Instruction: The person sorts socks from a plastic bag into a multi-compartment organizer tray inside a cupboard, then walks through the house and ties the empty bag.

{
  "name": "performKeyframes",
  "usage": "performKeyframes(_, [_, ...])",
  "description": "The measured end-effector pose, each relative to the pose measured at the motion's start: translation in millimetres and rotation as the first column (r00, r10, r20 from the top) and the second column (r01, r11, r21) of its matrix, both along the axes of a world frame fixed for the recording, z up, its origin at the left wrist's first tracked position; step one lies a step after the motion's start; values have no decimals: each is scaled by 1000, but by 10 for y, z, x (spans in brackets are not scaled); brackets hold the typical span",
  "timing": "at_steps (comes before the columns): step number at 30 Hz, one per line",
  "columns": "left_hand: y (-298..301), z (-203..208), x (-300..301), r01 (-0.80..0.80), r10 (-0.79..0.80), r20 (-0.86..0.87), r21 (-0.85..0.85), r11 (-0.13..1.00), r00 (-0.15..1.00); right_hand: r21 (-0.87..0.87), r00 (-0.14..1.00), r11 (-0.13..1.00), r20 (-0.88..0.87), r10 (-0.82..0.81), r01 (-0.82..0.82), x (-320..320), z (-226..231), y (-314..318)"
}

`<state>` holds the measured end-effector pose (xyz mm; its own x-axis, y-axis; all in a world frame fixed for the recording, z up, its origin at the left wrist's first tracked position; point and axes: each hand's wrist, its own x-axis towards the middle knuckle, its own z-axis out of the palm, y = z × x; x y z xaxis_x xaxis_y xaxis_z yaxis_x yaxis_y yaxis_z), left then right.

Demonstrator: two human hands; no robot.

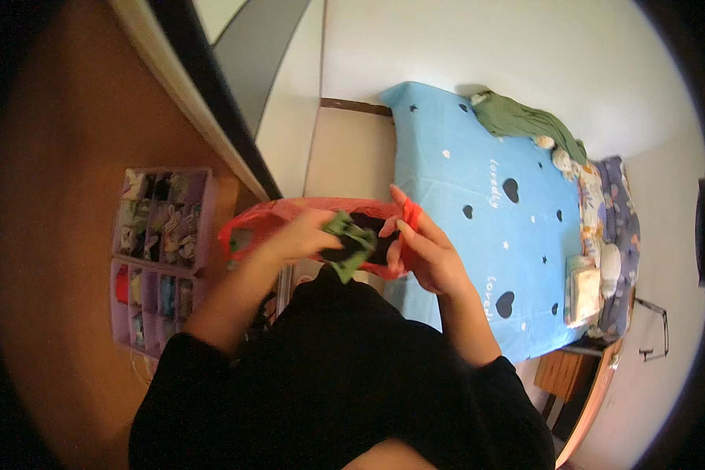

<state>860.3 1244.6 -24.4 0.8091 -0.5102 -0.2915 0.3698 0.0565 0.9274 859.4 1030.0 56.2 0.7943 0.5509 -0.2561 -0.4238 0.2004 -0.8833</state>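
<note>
A red plastic bag [290, 210] hangs stretched out in front of my body, its mouth facing up. My right hand [431, 251] grips the bag's edge at the right end, with red plastic looped over its fingers. Over the bag's mouth, my left hand [309, 235] is closed on a crumpled green cloth [356, 239]. Dark material [377, 235] shows inside the bag beside the cloth; its kind cannot be made out. My left fingertips are partly hidden by the cloth and slightly blurred.
Two purple divided organizer boxes [200, 270] holding small folded fabrics sit on the brown floor at left. A bed with a blue patterned sheet [478, 235] stands at right, bearing a green garment [525, 119] and pillows [623, 266]. A sliding door [266, 86] rises ahead-left.
</note>
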Motion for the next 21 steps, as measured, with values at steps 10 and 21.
performKeyframes(10, [12, -25, -173, 334, -423, 214, 354, 874, 881, -36, 961, 962, -31, -273, 272, 11, 220, -80])
performKeyframes(21, [2470, -286, -615, -917, 957, 252, 397, 36, 146, -189, 971, 964, -116, -210, 186, -196, -189, -170])
